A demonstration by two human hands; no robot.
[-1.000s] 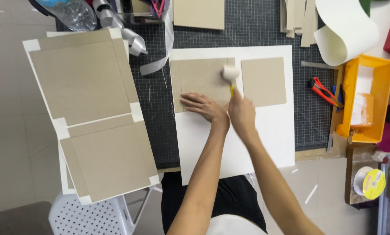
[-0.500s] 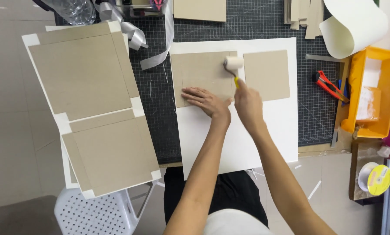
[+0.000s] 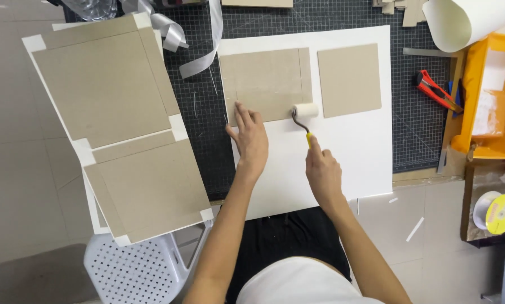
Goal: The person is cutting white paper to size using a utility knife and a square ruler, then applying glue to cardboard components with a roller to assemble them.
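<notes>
I see my left hand (image 3: 249,138) pressed flat on the lower left corner of a grey cardboard panel (image 3: 266,84), which lies on a large white sheet (image 3: 331,163) spread over the dark cutting mat (image 3: 201,141) on the bench. My right hand (image 3: 321,174) grips the yellow handle of a small roller (image 3: 305,110), its white drum resting on the panel's lower right edge. A smaller cardboard square (image 3: 349,80) lies just right of it. Far right sit a red utility knife (image 3: 437,90) and a yellow tray (image 3: 489,95).
</notes>
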